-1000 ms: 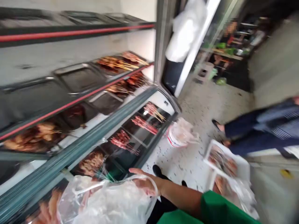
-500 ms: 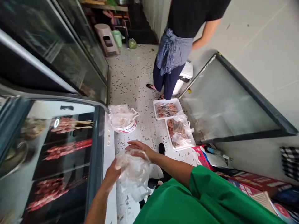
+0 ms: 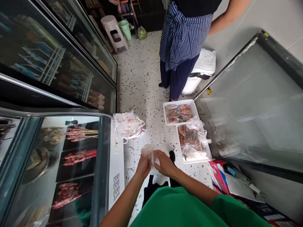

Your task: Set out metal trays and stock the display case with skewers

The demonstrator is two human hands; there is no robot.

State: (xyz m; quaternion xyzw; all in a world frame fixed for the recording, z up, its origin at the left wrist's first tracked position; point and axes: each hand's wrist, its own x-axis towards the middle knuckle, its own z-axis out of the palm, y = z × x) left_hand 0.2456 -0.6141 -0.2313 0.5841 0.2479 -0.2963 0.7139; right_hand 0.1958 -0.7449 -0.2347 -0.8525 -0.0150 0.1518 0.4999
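Observation:
A thin, clear plastic bag (image 3: 148,151) is bunched up between my two hands above the speckled floor. My left hand (image 3: 143,167) is closed round its left side. On the other side, my right hand (image 3: 165,163) grips the bag with thumb and fingers. Just beyond my hands, more crumpled plastic bags (image 3: 129,124) lie over a round white tub (image 3: 139,133). Two white trays stand on the floor to the right: the far tray (image 3: 165,116) holds bagged skewers, and the near tray (image 3: 209,155) holds brownish meat pieces under clear plastic.
A glass display case (image 3: 104,164) with raw meat skewers (image 3: 80,157) runs along my left, below a tall glass-door fridge (image 3: 117,85). A person (image 3: 187,44) stands ahead by a white bin (image 3: 204,64). A framed glass panel (image 3: 251,104) leans at right.
Both hands have drawn together and squeezed the loose, spread-out bag into a smaller bunch. My right hand has gone from resting over the bag to gripping it. The view has shifted.

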